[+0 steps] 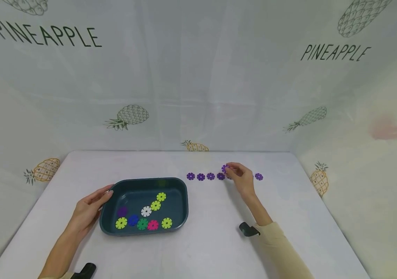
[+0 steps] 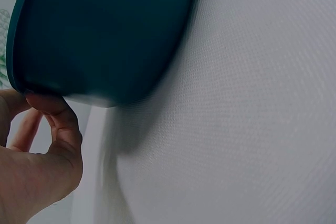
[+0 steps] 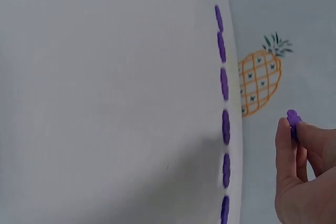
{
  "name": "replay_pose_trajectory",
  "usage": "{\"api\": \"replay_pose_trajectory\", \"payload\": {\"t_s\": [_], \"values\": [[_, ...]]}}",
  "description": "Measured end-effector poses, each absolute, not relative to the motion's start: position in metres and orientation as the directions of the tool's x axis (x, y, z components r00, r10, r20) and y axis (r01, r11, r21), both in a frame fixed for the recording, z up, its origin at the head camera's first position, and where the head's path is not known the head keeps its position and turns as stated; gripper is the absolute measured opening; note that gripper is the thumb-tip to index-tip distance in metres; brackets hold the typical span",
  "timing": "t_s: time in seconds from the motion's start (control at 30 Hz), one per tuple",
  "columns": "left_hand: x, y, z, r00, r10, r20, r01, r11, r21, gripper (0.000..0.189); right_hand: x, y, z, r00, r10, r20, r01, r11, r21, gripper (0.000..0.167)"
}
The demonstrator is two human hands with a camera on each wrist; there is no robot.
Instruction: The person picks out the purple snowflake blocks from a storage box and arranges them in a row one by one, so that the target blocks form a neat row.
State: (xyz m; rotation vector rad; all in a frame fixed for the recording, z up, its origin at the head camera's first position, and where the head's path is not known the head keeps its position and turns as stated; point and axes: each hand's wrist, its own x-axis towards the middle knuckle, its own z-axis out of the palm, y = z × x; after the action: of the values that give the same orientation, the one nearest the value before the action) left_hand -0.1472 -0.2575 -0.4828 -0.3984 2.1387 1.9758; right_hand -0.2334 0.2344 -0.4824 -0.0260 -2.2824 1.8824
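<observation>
In the head view my left hand [image 1: 86,211] grips the left rim of a dark teal tray [image 1: 181,186], thumb over the edge. The left wrist view shows the thumb and fingers of this hand [image 2: 47,150] pinching the tray's rim [image 2: 16,51]. My right hand [image 1: 243,181] pinches a purple notched disc [image 1: 224,168] between thumb and fingertips, above a row of similar discs. That held disc [image 3: 294,121] stands on edge in the right wrist view. Several purple discs [image 1: 210,176] lie in the row, partly hidden behind the right hand.
Inside the tray lie yellow discs [image 1: 121,223], a white disc [image 1: 146,211], a pink disc [image 1: 153,225], a green disc [image 1: 142,224], a blue disc [image 1: 133,220] and a purple disc [image 1: 122,211]. A pineapple-printed curtain [image 1: 198,77] hangs behind the white table [image 1: 212,248].
</observation>
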Motion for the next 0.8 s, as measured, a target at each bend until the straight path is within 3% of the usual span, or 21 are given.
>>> {"api": "replay_pose_trajectory", "payload": {"t_s": [0.27, 0.4, 0.8], "values": [[-0.147, -0.259, -0.483, -0.942, -0.062, -0.331, -0.335, 0.081, 0.939, 0.056, -0.231, 0.266, -0.488, -0.977, 0.176, 0.122, -0.085, 0.203, -0.975, 0.028], [-0.148, -0.259, -0.482, -0.935, -0.066, -0.350, -0.356, 0.143, 0.924, 0.064, -0.229, 0.284, -0.489, -0.970, 0.214, 0.112, -0.067, 0.206, -0.976, 0.029], [-0.149, -0.259, -0.476, -0.954, -0.081, -0.288, -0.299, 0.303, 0.905, 0.072, -0.223, 0.336, -0.488, -0.941, 0.337, 0.035, 0.091, 0.352, -0.932, 0.033]]}}
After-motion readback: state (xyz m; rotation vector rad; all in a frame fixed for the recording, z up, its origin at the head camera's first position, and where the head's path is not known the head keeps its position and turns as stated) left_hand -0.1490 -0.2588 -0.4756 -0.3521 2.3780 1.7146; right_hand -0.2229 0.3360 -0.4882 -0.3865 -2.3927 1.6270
